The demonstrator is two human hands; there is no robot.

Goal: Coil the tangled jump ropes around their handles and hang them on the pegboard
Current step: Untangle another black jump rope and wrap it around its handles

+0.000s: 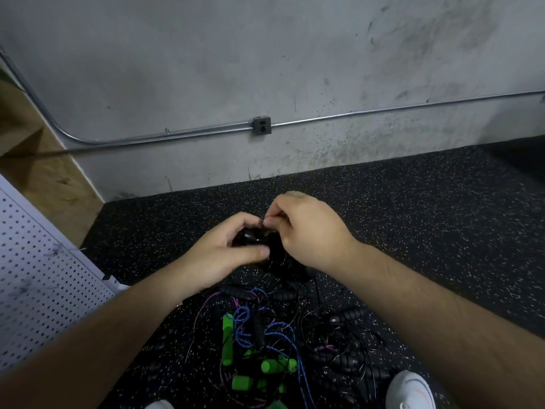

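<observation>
2 shoes [410, 389] [159, 405], 1 rope tangle [265, 335], 2 hands [224, 255] [309, 231] round 1 bundle [277, 256]

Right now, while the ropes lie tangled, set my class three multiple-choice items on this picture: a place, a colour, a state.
1. The pegboard stands: A at the person's right; B at the person's left; C overhead.
2. The loose foam handles are: A red; B yellow; C green.
3. The left hand: A grips black handles; B lies flat on the floor; C hangs open.
Key: 1 B, it fills the left edge; 2 C, all bright green; 3 A, its fingers curl round them.
</observation>
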